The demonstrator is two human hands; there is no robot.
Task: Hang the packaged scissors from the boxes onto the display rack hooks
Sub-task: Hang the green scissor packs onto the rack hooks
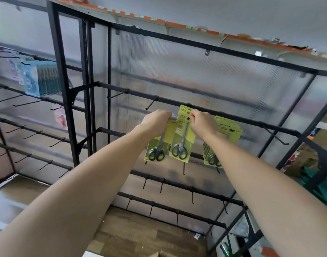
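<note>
Here, nearest the camera, both bare forearms reach up. The left hand [157,120] grips the top of one green scissors pack [160,145], which hangs below the fist. The right hand [201,122] pinches the top of a second pack [182,138] at a hook on the black rack bar [233,119]. Just right, a hung bundle of packs [225,130] sits against the ribbed back panel [177,67].

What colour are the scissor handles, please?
Black, on the packaged scissors; clearest in the head view.
</note>
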